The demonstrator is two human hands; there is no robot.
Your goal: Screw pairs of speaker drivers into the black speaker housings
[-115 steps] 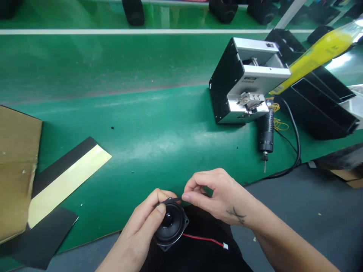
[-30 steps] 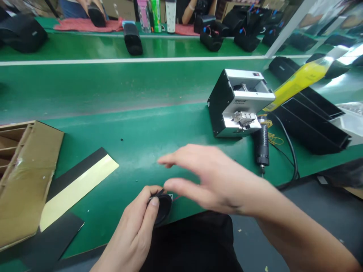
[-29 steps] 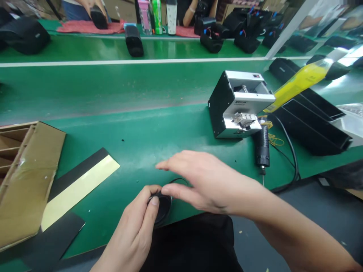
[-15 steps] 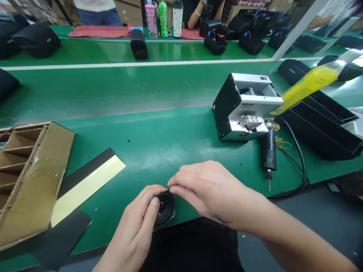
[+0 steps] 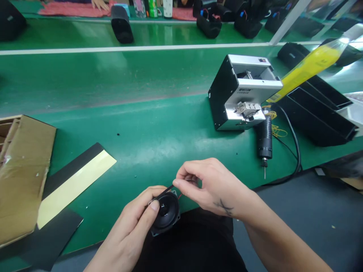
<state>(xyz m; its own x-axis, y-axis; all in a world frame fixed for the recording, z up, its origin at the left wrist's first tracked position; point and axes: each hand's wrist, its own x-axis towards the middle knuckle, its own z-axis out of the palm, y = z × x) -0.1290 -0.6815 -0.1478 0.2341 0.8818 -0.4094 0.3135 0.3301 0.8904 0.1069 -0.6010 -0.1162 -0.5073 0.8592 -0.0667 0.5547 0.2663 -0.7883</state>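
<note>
The left hand (image 5: 133, 219) pinches the rim of a round black speaker (image 5: 166, 210) at the near edge of the green bench (image 5: 159, 143), thumb on its face. The right hand (image 5: 211, 187) pinches the end of a thin black strip (image 5: 164, 193) along the speaker's upper edge; it looks like foam, though the view is small. A red wire (image 5: 179, 196) shows beside the speaker.
</note>
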